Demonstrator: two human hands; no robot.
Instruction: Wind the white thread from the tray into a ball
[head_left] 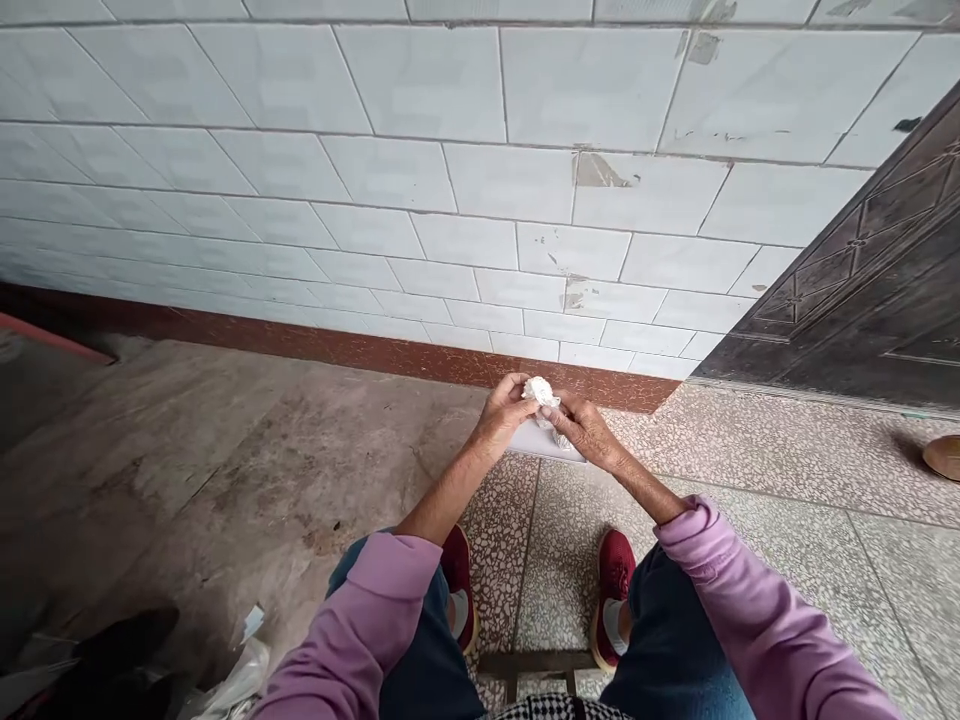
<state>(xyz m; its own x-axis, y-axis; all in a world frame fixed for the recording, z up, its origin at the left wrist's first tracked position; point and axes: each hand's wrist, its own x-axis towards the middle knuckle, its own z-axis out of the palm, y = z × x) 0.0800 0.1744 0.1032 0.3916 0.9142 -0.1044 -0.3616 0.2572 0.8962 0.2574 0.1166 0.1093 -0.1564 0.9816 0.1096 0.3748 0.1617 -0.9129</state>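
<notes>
Both hands hold a crumpled white bunch (538,391), paper-like or thin plastic, in front of me near the wall's foot. My left hand (504,415) closes on its left side, with the thumb pressed against it. My right hand (583,428) pinches its lower right part between thumb and fingers. Under the hands is a flat, pale lilac-grey surface (529,440), partly hidden by them. A small whitish crumpled piece (561,440) shows just below my right thumb; I cannot tell whether it joins the bunch.
A tiled wall (390,180) with a red-brown base strip rises ahead, and a dark panelled door (862,290) stands at right. On the floor are a brown rounded object (943,456) at far right and clear plastic (244,680) at lower left. My red shoes (616,575) flank a dark bar (536,663).
</notes>
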